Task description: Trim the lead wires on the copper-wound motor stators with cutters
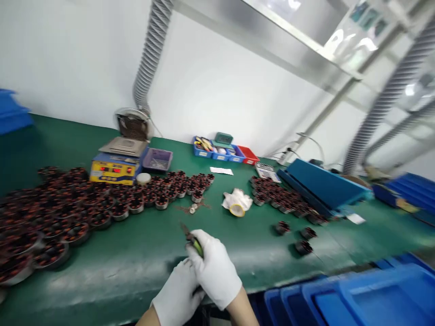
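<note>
Both my hands wear white gloves and meet at the near edge of the green bench [142,253]. My right hand [215,267] is closed round a small green-handled cutting tool [193,241], whose dark tip points up and left. My left hand [178,294] lies under and against the right one, its fingers curled; what it holds is hidden. Several round copper-wound motor stators [81,208] cover the bench to the left, several more [282,197] lie to the right, and three single ones [302,237] sit apart near the right.
A yellow and blue heating station [117,165] and a grey tray [157,159] stand at the back, under a ribbed hose [149,54]. Small blue and red bins [222,151], a roll of tape on a white cloth [237,201], a blue lid [322,185] and blue crates [367,294] lie around.
</note>
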The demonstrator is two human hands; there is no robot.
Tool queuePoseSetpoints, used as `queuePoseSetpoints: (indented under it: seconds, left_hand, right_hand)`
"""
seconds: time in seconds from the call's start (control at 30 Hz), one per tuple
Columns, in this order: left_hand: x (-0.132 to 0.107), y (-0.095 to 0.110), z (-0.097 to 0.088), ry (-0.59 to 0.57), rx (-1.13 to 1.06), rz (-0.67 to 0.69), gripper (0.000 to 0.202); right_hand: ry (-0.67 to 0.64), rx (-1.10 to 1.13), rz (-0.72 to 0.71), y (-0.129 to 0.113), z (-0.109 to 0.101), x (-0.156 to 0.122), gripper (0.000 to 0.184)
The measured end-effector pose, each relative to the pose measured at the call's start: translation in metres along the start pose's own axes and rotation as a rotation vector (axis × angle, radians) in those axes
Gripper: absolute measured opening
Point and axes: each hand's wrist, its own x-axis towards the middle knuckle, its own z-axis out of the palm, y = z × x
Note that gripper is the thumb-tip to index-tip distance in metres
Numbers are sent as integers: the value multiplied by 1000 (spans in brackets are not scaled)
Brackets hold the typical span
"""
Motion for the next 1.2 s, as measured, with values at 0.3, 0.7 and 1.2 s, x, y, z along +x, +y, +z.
queuePoseSetpoints:
  seconds: [0.3, 0.7, 1.2]
  left_hand:
    - [-61, -72, -71, 253, 291, -321, 15]
    - [-17, -95, -133, 280, 719, -509, 7]
    - [-86, -63, -58, 100, 134, -293, 99]
  right_hand:
    - [137, -578, 32, 76, 77, 42, 34]
    - [372, 270, -32, 80, 81, 21, 46]
    - [-219, 884, 350, -9, 99, 8, 11]
